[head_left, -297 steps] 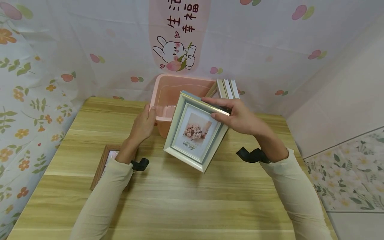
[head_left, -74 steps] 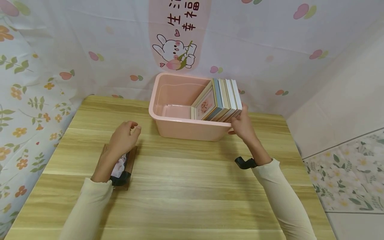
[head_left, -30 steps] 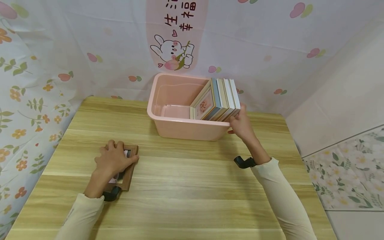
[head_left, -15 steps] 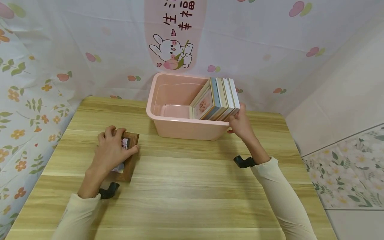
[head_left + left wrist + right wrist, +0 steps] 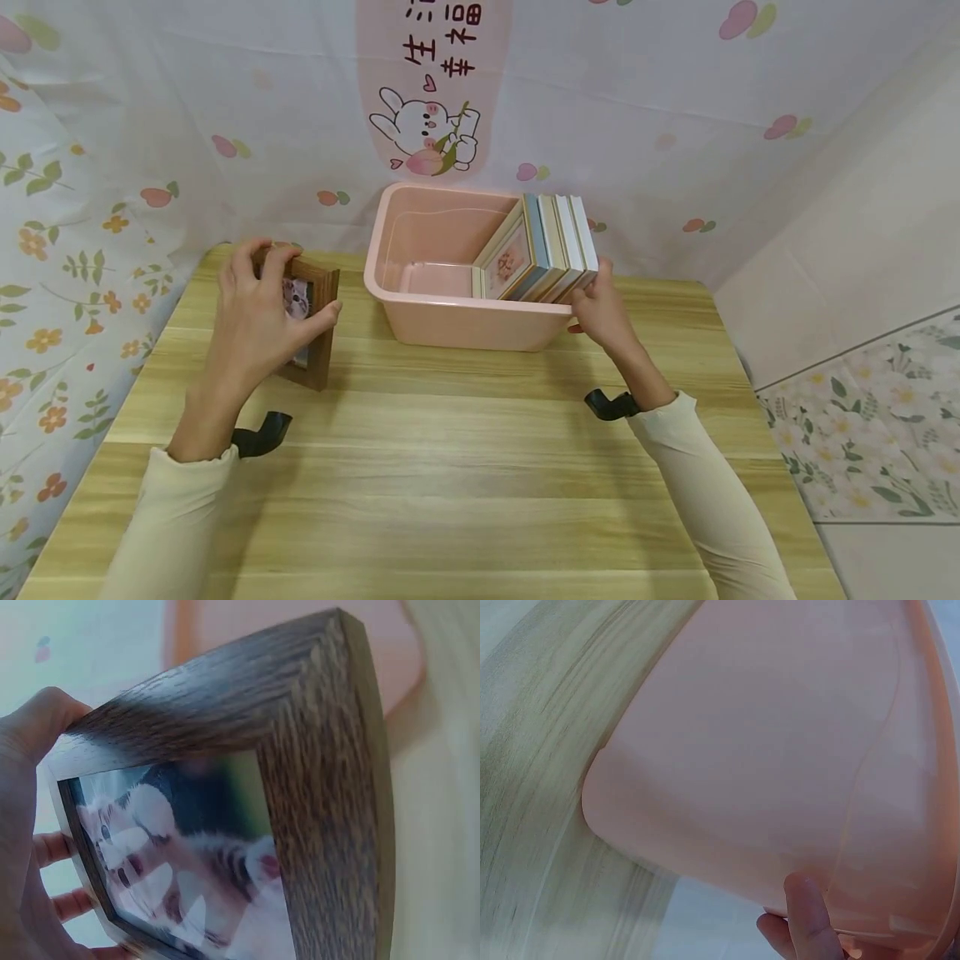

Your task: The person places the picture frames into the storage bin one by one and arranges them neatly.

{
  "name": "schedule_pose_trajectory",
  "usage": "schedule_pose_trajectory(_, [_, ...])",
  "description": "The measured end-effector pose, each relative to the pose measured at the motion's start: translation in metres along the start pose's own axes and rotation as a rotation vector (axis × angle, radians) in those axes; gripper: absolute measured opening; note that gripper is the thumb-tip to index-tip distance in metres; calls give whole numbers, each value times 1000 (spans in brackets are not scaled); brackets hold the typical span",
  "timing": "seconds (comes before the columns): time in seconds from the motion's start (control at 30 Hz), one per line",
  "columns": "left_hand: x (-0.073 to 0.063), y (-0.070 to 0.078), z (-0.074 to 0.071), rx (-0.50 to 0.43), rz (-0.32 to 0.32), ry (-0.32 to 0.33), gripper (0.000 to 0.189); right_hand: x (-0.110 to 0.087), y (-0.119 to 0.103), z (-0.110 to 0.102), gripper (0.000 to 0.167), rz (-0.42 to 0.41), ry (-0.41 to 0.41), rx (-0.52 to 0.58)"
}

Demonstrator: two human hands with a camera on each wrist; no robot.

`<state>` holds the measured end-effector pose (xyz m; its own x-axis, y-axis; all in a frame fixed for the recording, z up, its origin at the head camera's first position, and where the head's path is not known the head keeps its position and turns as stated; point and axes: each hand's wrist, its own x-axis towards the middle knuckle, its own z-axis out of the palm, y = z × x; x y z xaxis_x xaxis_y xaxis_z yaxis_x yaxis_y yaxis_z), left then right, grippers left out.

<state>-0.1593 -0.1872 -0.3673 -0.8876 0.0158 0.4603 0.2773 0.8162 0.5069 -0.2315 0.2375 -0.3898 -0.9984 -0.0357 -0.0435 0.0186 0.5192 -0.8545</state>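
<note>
My left hand (image 5: 251, 325) grips a brown wood-grain picture frame (image 5: 322, 329) by its edges, thumb on one side and fingers on the other. Held at a tilt, the frame is left of the pink plastic bin (image 5: 472, 323). A kitten picture (image 5: 187, 862) fills it in the left wrist view. At the bin's right end, my right hand (image 5: 607, 317) holds the rim near the front corner; only part of its fingers show in the right wrist view, against the pink wall (image 5: 742, 750). Several picture frames (image 5: 551, 246), pale, blue-edged and white, lean together in the bin's right part.
The bin stands at the back of the wood-grain table (image 5: 450, 467), close to a patterned wall cloth (image 5: 285, 125). Bare bin floor (image 5: 438, 279) shows left of the leaning frames. A tiled wall (image 5: 847, 250) borders the right side.
My left hand came down on the brown picture frame, took hold and raised it toward the back. Earlier, my right hand put a pale frame into the bin, then moved to its right rim.
</note>
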Motion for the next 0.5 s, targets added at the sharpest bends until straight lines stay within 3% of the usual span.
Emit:
schedule_pose_trajectory(0.2, [26,15,-5,8,83,-2,71,-1,0,-1,63,-6,-2,3])
schedule_pose_trajectory(0.5, [55,32,-8,-1,225,65,70,0,0,0,62,-7,-12,5])
